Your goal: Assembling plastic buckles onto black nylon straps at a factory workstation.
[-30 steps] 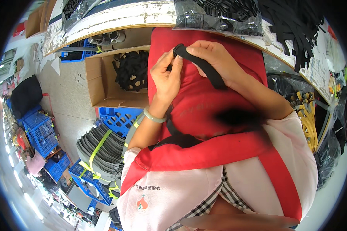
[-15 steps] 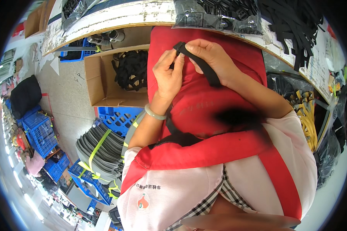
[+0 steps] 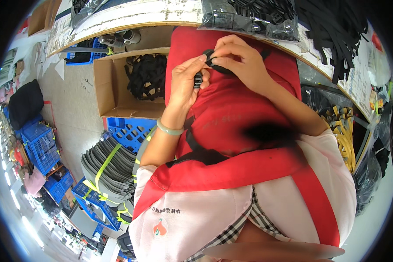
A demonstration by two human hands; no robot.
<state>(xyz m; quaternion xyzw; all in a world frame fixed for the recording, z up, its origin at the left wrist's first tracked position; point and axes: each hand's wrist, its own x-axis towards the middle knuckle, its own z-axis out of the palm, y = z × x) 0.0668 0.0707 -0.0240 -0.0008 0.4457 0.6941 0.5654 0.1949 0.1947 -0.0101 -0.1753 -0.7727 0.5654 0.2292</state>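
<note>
Above the red apron (image 3: 231,100) on my lap, both my hands work close together on a black webbing strap (image 3: 223,69). My left hand (image 3: 185,83) is closed, thumb and forefinger pinching the strap's end. A small black slotted buckle (image 3: 198,80) shows in its curled fingers. From the right, my right hand (image 3: 244,61) grips the same strap between thumb and fingers, the fingertips nearly meeting the left ones. Part of the strap is hidden behind the hands.
A worn white bench (image 3: 157,18) curves across the front, bearing a clear bag (image 3: 249,22) of black buckles. Black straps (image 3: 334,43) hang off its right end. At left stand a cardboard box (image 3: 107,87) of black straps and a stack of grey sheets (image 3: 107,168).
The strap's loose length, which hung below my right hand, is now drawn up near the fingers. My left hand has turned, and the buckle has come into sight.
</note>
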